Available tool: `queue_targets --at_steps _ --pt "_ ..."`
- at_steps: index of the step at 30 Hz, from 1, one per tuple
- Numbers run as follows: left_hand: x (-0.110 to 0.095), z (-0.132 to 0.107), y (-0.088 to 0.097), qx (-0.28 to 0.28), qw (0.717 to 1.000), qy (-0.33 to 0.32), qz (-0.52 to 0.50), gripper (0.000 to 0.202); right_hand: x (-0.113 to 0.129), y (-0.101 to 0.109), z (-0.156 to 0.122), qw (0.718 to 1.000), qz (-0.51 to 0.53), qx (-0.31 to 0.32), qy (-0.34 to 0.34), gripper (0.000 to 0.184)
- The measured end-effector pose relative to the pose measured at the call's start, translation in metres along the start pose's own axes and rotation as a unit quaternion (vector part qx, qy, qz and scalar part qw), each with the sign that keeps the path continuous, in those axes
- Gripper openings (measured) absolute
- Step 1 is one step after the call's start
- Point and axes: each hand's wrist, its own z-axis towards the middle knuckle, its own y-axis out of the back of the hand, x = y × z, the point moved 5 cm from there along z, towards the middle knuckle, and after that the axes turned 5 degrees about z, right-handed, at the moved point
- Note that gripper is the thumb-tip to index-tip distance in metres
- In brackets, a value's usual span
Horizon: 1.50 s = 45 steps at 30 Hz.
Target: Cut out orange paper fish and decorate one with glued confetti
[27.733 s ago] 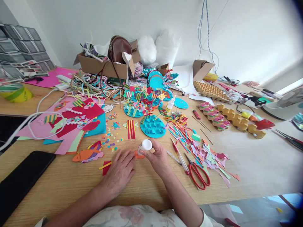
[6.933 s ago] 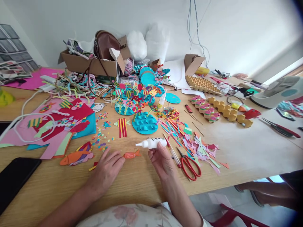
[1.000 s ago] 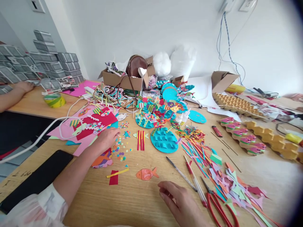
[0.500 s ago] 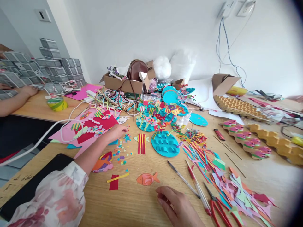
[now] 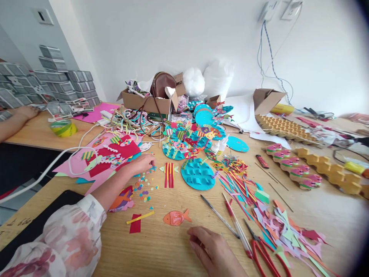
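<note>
My left hand (image 5: 140,164) reaches out over the wooden table (image 5: 161,254) to a scatter of small coloured paper dots (image 5: 145,187). Its fingers are curled together at a tiny blue star piece beside the pink and red paper sheets (image 5: 115,152); what they pinch is too small to make out. My right hand (image 5: 213,251) rests near the front edge with loosely bent fingers and nothing in it. An orange paper fish (image 5: 175,217) lies just beyond it. A yellow strip and a red scrap (image 5: 135,225) lie to the fish's left.
Two pens (image 5: 227,217) and red scissors (image 5: 263,256) lie right of my right hand, beside a heap of paper offcuts (image 5: 276,223). A teal disc (image 5: 198,174), a striped fish (image 5: 168,174), egg cartons (image 5: 291,169) and a cardboard box (image 5: 144,102) lie farther back. Another person's hand (image 5: 21,113) rests far left.
My left hand has edged slightly right onto the small pieces by the dots. My right hand has stayed where it was, empty; the glue bottle it held earlier is gone from it.
</note>
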Motion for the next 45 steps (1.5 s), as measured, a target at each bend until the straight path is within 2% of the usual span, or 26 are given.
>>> queue_targets --at_steps 8,19,24,28,34,38,45 --pt "0.002 -0.003 0.014 -0.003 0.998 0.048 -0.045 0.029 0.001 0.0 -0.001 1.0 -0.005 0.004 -0.009 0.021" --pt "0.012 -0.002 0.008 0.008 0.989 0.095 -0.113 0.029 0.0 0.0 -0.001 1.0 -0.013 0.006 -0.012 0.02" --pt "0.011 -0.003 0.015 -0.003 0.993 0.081 -0.087 0.029 -0.004 -0.003 0.0 1.0 -0.015 0.018 -0.018 0.019" --pt "0.005 -0.005 0.02 -0.019 0.998 0.043 -0.042 0.028 -0.007 -0.003 0.0 1.0 -0.011 0.015 -0.02 0.019" --pt "-0.016 -0.008 0.008 -0.004 1.0 -0.022 -0.002 0.026 -0.006 -0.004 0.001 1.0 -0.01 0.014 -0.023 0.02" --pt "-0.016 -0.004 0.003 -0.012 1.0 -0.007 -0.005 0.028 -0.006 -0.005 -0.001 1.0 -0.011 0.013 -0.024 0.019" --pt "0.002 -0.002 0.01 -0.025 0.996 0.049 -0.07 0.029 -0.011 -0.007 -0.004 0.999 -0.011 0.008 -0.031 0.021"
